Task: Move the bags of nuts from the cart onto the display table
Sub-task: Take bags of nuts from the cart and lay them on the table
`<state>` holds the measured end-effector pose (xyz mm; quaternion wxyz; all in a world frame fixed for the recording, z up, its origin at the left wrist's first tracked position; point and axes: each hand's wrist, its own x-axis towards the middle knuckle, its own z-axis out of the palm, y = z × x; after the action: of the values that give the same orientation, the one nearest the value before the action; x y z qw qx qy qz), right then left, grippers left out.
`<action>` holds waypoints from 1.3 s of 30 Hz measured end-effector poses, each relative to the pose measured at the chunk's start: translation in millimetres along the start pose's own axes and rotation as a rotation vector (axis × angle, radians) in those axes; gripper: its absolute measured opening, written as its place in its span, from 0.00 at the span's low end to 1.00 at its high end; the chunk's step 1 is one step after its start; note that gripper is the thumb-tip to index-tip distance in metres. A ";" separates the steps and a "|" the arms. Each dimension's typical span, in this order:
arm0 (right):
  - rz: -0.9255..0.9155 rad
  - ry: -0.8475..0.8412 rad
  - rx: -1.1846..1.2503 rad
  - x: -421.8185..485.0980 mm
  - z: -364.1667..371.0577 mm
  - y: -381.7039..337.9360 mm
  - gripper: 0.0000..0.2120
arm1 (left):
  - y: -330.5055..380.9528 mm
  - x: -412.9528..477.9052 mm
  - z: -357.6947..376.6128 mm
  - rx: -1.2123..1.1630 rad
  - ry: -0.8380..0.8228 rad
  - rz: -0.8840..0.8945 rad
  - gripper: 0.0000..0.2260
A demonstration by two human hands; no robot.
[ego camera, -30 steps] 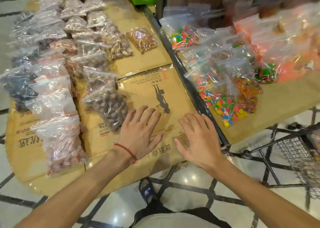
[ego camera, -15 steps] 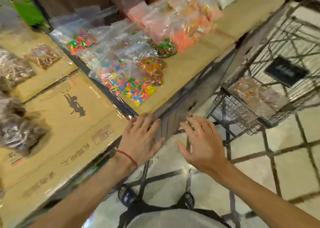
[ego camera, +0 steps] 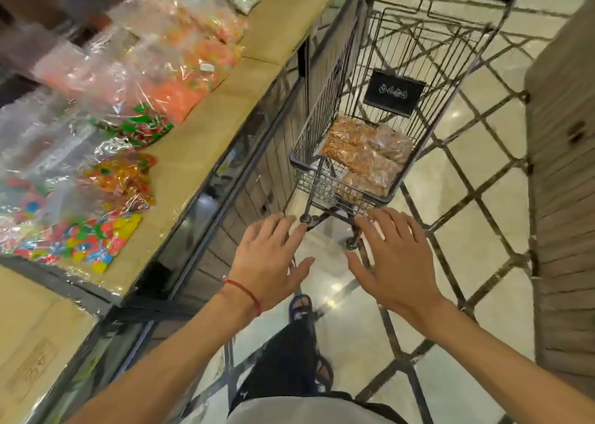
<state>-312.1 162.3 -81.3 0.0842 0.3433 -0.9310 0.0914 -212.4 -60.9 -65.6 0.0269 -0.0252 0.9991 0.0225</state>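
Head view: the left hand (ego camera: 270,262) and right hand (ego camera: 396,256), on the cardboard bench a second ago, now hover empty, fingers spread, just short of the cart (ego camera: 325,101). Bags of nuts (ego camera: 363,156) lie in its basket, so another pickup seems due. On the left, a bench (ego camera: 199,134) carries candy bags (ego camera: 128,179). The cart's near wire rim stands between hands and nuts.

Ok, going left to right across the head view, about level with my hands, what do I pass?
Bag of multicoloured sweets → left hand → right hand → wooden slatted panel.
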 end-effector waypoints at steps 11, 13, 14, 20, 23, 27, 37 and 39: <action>0.079 -0.053 -0.113 125.5 10.5 120.6 0.28 | 20.0 204.6 10.9 -0.050 0.014 0.076 0.27; 0.072 -0.078 -0.126 151.7 16.4 141.6 0.28 | 17.8 239.9 11.6 -0.061 0.014 0.067 0.27; 0.064 -0.088 -0.137 163.6 19.0 151.2 0.29 | 16.1 256.1 12.4 -0.062 0.009 0.071 0.27; 0.049 -0.081 -0.135 228.9 31.0 204.1 0.26 | 11.2 332.3 15.0 -0.071 -0.051 0.012 0.27; 0.021 -0.127 -0.120 261.4 40.7 230.8 0.26 | 10.4 361.3 17.4 -0.080 -0.092 -0.009 0.25; -0.062 -0.163 -0.113 311.9 58.8 265.7 0.27 | 12.2 398.3 21.6 -0.098 -0.114 -0.085 0.25; -0.378 -0.380 -0.090 433.9 117.0 374.2 0.27 | 60.0 496.1 33.9 -0.140 -0.235 -0.405 0.27; -0.431 -0.392 -0.095 451.5 129.7 387.2 0.27 | 64.4 508.3 41.4 -0.177 -0.272 -0.466 0.28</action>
<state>-916.5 140.5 -151.3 -0.0636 0.5400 -0.8383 -0.0404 -720.5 -19.7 -132.1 0.1631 -0.2533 0.9476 0.1059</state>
